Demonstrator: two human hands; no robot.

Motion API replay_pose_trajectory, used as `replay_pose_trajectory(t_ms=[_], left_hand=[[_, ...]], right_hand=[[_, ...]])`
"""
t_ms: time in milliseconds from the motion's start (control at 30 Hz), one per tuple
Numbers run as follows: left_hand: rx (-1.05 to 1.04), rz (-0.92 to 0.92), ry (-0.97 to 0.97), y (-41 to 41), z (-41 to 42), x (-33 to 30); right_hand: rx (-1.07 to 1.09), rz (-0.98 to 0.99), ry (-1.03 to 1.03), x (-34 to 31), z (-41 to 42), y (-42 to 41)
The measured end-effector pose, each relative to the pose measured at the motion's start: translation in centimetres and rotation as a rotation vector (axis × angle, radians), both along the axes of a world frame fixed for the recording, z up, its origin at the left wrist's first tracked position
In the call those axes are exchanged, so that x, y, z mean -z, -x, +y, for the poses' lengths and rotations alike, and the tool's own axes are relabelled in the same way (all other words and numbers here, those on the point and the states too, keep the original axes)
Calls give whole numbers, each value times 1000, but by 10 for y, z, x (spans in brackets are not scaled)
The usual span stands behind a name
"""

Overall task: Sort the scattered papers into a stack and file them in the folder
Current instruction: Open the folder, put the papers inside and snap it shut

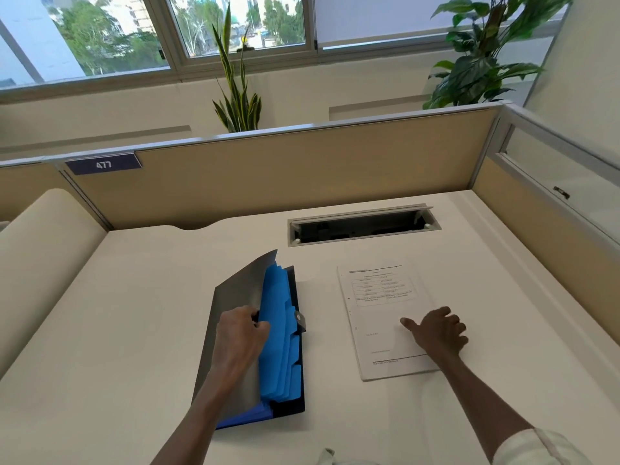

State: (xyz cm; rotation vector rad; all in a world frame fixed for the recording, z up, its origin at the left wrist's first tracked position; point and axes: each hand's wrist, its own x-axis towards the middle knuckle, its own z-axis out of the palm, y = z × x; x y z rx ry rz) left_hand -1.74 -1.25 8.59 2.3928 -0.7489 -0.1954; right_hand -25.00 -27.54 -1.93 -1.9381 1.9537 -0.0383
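Observation:
An expanding folder (235, 290) with a grey cover and blue tabbed dividers (280, 330) lies on the white desk, left of centre. My left hand (240, 333) grips the edge of the grey cover and holds it lifted, so the dividers show. To the right, a neat stack of white printed papers (379, 317) lies flat on the desk. My right hand (436, 330) rests on the stack's lower right part, thumb spread out to the left and fingers loosely bent.
An open cable tray slot (364, 226) is set into the desk (134, 330) behind the papers. Beige partition walls (268, 169) close the desk at the back and right. Plants stand beyond the partition under the windows.

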Motion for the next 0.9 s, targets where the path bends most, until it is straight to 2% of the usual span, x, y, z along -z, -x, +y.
replay_pose_trajectory(t_ms=[233,433,567,700,833,900], left_hand=[[-18,-36,-26,2,0,-2],[-19,-45,-32,4,3,-3],[-29,-45,-15,4,3,-4],[-33,-40,9,4,4,-4],[-43,-33,30,2,5,-4],[-43,-40,37,1,5,-3]], right_hand=[[27,86,-58,2,2,-4],[84,1,-204,3,-18,0],[105,-166,-254,6,-30,6],[1,-327,-357,2,-43,15],[-49,-613,-574,0,-39,25],[-70,-673,-614,1,-33,26]])
